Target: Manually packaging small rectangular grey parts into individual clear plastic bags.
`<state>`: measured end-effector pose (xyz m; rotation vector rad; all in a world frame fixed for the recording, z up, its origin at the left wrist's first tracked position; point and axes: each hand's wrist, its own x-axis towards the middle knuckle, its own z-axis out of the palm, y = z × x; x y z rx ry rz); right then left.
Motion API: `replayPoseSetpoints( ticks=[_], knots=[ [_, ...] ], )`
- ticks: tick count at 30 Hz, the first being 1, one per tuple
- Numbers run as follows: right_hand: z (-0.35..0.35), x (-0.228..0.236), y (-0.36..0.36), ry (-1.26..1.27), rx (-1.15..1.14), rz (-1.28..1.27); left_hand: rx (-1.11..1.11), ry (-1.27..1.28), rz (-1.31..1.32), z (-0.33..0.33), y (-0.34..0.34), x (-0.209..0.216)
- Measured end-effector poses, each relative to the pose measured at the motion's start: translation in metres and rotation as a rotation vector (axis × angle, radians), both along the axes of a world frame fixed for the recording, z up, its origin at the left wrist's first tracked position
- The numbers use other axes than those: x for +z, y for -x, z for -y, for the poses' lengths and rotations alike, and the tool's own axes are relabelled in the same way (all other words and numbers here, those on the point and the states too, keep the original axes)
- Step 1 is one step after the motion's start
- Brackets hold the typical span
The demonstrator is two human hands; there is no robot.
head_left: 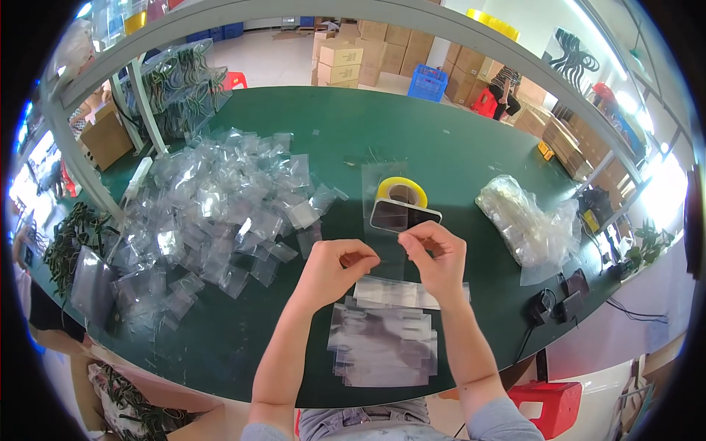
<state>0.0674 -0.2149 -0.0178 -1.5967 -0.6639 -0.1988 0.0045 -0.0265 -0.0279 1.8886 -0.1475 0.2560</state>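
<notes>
My left hand [340, 270] is closed in a pinch above the green table [334, 206], and my right hand [440, 259] pinches opposite it. A faint see-through film shows between them, but I cannot make out what the fingertips hold. Just beyond my right hand, a phone [390, 216] leans against a yellow roll of clear tape [420, 192]. Below my hands lie a spread stack of flat clear plastic sleeves [382, 345] and a whitish strip of sleeves [386, 292]. To the left is a large heap of small clear plastic bags [213, 198].
A big clear bag of plastic pieces [526, 228] lies at the right, near black adapters [543, 305] with cables. A grey frame [294, 15] arches over the table. Dark green cords [73, 239] hang at the left edge. Beyond sit a blue crate [427, 83], cartons and another person [505, 87].
</notes>
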Motion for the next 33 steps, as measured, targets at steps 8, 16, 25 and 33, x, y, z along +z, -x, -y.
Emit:
replayPoseSetpoints(
  ticks=[8, 16, 25, 33],
  knots=[
    [-0.034, 0.005, -0.002, 0.036, 0.067, -0.05, 0.215, 0.247, -0.011, -0.014, 0.003, 0.008],
    [-0.065, 0.025, -0.006, 0.052, 0.126, -0.286, 0.426, 0.516, 0.255, -0.022, -0.006, -0.01],
    [-0.093, -0.012, -0.018, -0.249, 0.201, -0.259, 0.34, 0.885, 0.307, -0.023, -0.014, -0.012],
    [-0.094, -0.022, -0.023, -0.158, 0.28, -0.19, 0.239, 0.761, 0.225, -0.036, -0.008, -0.013]
  ],
)
